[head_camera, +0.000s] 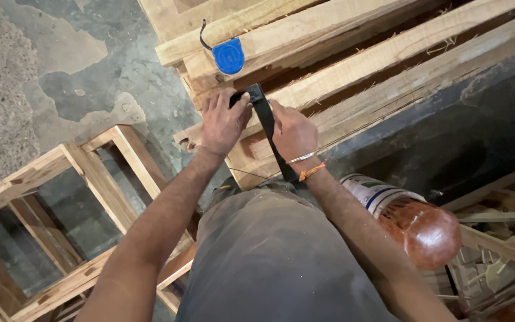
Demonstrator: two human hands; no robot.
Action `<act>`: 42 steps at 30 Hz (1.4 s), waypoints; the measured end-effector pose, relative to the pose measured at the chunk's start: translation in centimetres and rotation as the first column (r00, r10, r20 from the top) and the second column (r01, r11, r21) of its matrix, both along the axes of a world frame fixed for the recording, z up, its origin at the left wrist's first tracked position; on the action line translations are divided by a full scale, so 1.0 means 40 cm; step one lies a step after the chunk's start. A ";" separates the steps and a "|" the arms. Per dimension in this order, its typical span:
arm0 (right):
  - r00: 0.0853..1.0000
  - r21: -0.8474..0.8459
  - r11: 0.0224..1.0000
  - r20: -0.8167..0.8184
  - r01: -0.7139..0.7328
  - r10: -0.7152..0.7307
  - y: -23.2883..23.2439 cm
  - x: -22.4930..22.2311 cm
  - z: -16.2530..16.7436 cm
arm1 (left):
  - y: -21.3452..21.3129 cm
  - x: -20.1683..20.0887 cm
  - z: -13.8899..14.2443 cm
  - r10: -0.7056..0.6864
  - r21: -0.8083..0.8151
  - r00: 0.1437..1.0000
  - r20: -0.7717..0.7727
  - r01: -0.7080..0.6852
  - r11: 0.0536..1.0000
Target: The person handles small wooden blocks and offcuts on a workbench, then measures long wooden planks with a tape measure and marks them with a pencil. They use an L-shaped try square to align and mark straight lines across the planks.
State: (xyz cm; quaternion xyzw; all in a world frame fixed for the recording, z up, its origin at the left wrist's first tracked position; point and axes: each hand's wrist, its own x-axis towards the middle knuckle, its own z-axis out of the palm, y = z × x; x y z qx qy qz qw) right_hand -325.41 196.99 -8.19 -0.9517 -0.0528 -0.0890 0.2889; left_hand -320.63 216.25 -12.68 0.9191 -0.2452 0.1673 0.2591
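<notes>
My left hand (pixel 223 122) grips the top end of a black flat tool (pixel 264 122), which looks like a try square, lying on a pale wooden plank (pixel 382 59). The tool's dark blade runs down toward my body between my two wrists. Pressed against the blade's right side, near the plank's end, is my right hand (pixel 292 131), with bracelets on its wrist. A blue round tape measure (pixel 229 56) with a black strap rests on the stacked planks just above my hands.
Several long planks (pixel 448 36) are stacked diagonally over a dark surface. A wooden frame (pixel 90 173) stands on the stained concrete floor at the left. A reddish-brown plastic container (pixel 418 223) lies at my right, with wood scraps (pixel 496 262) beyond it.
</notes>
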 end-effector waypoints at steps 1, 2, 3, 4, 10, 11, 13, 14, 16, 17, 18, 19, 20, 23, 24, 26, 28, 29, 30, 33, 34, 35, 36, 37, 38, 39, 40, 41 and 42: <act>0.999 -0.030 1.000 -0.040 0.009 -0.010 -0.004 -0.003 0.005 | 0.000 0.001 0.001 -0.003 -0.006 1.000 0.001 0.003 1.000; 0.997 -0.058 0.998 -0.079 0.015 -0.020 -0.008 -0.013 0.012 | -0.001 0.002 0.001 0.006 -0.015 1.000 0.002 -0.006 1.000; 0.993 -0.086 0.996 -0.117 0.020 -0.030 -0.011 -0.027 0.017 | -0.002 0.002 0.002 0.016 -0.022 1.000 0.004 -0.016 1.000; 0.994 -0.074 0.997 -0.106 0.023 -0.031 -0.012 -0.043 0.023 | -0.002 0.002 0.002 0.028 -0.028 1.000 0.006 -0.028 0.999; 0.998 0.003 0.999 -0.040 0.044 -0.044 -0.001 -0.009 0.021 | -0.004 -0.004 0.003 0.026 -0.009 1.000 0.017 -0.026 1.000; 0.999 -0.004 1.000 -0.029 0.022 -0.022 0.000 0.026 0.019 | -0.005 -0.005 0.004 0.034 -0.014 0.999 0.010 -0.034 0.999; 0.996 -0.030 0.999 -0.090 -0.015 0.012 0.010 0.044 0.028 | -0.005 -0.004 0.005 0.044 -0.016 0.999 -0.004 -0.044 0.999; 0.987 -0.058 0.998 -0.157 -0.029 0.020 0.003 0.047 0.038 | -0.006 -0.003 0.006 0.044 -0.019 0.999 -0.008 -0.044 0.999; 0.955 -0.119 0.992 -0.296 -0.052 0.014 -0.020 0.036 0.059 | -0.007 -0.003 0.009 0.047 -0.039 0.999 -0.018 -0.048 0.998; 0.931 -0.144 0.988 -0.364 -0.064 0.008 -0.030 0.018 0.068 | -0.008 -0.001 0.010 0.060 -0.033 0.998 -0.009 -0.060 0.998; 0.900 -0.162 0.983 -0.436 -0.081 0.002 -0.036 0.003 0.072 | -0.008 -0.001 0.012 0.075 -0.022 0.997 -0.006 -0.075 0.997; 0.890 -0.163 0.984 -0.456 -0.076 -0.007 -0.047 -0.009 0.072 | -0.007 -0.003 0.013 0.092 -0.010 0.996 -0.009 -0.092 0.996; 0.881 -0.164 0.984 -0.473 -0.069 -0.017 -0.057 -0.020 0.068 | -0.007 -0.004 0.014 0.088 -0.014 0.996 -0.018 -0.088 0.996; 0.934 -0.060 0.996 -0.348 0.062 -0.079 -0.060 -0.043 0.032 | -0.010 -0.002 0.015 0.069 -0.042 0.997 -0.022 -0.070 0.997; 0.953 0.003 0.994 -0.284 0.108 -0.103 -0.058 -0.052 0.017 | -0.012 -0.003 0.014 0.077 -0.049 0.997 -0.029 -0.079 0.996; 0.903 0.208 0.950 -0.410 0.232 -0.130 -0.037 -0.078 -0.013 | -0.014 -0.010 0.014 0.095 -0.027 0.995 -0.042 -0.096 0.995; 0.907 0.324 0.902 -0.395 0.285 -0.145 -0.028 -0.093 -0.032 | -0.010 -0.022 0.014 0.121 0.015 0.992 -0.021 -0.121 0.993; 0.935 0.348 0.899 -0.321 0.265 -0.151 -0.022 -0.105 -0.036 | -0.005 -0.030 0.013 0.133 0.006 0.990 -0.038 -0.133 0.991; 0.956 0.371 0.897 -0.248 0.242 -0.155 -0.019 -0.115 -0.038 | 0.005 -0.045 0.012 0.147 -0.001 0.987 -0.057 -0.148 0.989; 0.970 0.410 0.894 -0.224 0.180 -0.093 -0.048 -0.137 -0.033 | 0.066 -0.095 0.007 0.232 -0.003 0.951 -0.204 -0.238 0.971; 0.956 0.476 0.842 -0.256 0.253 -0.143 -0.068 -0.137 -0.032 | 0.087 -0.107 0.001 0.264 -0.002 0.927 -0.265 -0.274 0.962; 0.938 0.536 0.781 -0.290 0.322 -0.188 -0.095 -0.130 -0.035 | 0.104 -0.119 -0.006 0.308 -0.088 0.896 -0.319 -0.352 0.932; 0.917 0.590 0.710 -0.329 0.385 -0.225 -0.124 -0.122 -0.040 | 0.125 -0.131 -0.013 0.347 -0.167 0.859 -0.376 -0.431 0.887; 0.897 0.656 0.612 -0.340 0.443 -0.284 -0.158 -0.109 -0.048 | 0.148 -0.135 -0.020 0.379 -0.237 0.818 -0.433 -0.509 0.827; 0.870 0.713 0.501 -0.359 0.490 -0.339 -0.183 -0.097 -0.062 | 0.166 -0.133 -0.028 0.399 -0.274 0.826 -0.397 -0.522 0.808; 0.867 0.725 0.484 -0.349 0.491 -0.357 -0.203 -0.090 -0.080 | 0.175 -0.130 -0.036 0.417 -0.313 0.834 -0.361 -0.530 0.788; 0.862 0.735 0.467 -0.339 0.492 -0.376 -0.223 -0.084 -0.100 | 0.176 -0.130 -0.041 0.433 -0.356 0.841 -0.325 -0.533 0.768; 0.858 0.745 0.451 -0.328 0.493 -0.396 -0.237 -0.075 -0.124 | 0.173 -0.128 -0.045 0.331 -0.409 0.733 -0.595 -0.630 0.660; 0.837 0.737 0.429 -0.345 0.522 -0.424 -0.242 -0.064 -0.151 | 0.161 -0.126 -0.047 0.159 -0.415 0.578 -0.801 -0.726 0.549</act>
